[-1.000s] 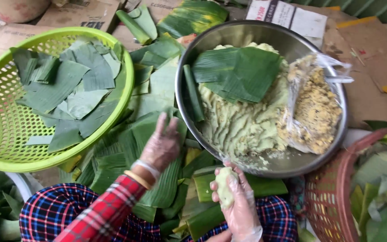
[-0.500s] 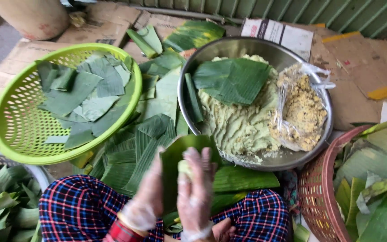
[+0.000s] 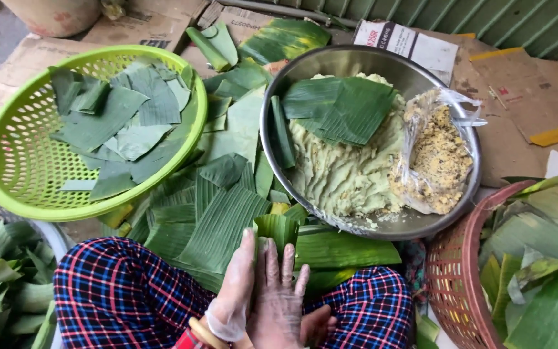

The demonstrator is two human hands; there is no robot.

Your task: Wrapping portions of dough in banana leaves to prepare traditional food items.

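Gloved hands (image 3: 263, 291) pressed around folded leaf (image 3: 278, 229), near bowl rim (image 3: 330, 223)

Outdoor ground-level food-prep spot, likely a yard or street-side workplace; flattened cardboard (image 3: 518, 97) covers the floor; corrugated metal wall (image 3: 518, 22) behind; green basket (image 3: 14, 161) of cut banana leaves, steel bowl (image 3: 466, 187) of dough, woven basket (image 3: 450, 271).

The gloved hands (image 3: 263, 294) cover most of the folded leaf (image 3: 278, 229); what it wraps is hidden. The wrists are cut off by the bottom edge. The red basket (image 3: 450, 284) runs off the right edge. Leaves (image 3: 337, 106) hide part of the dough (image 3: 343, 171).
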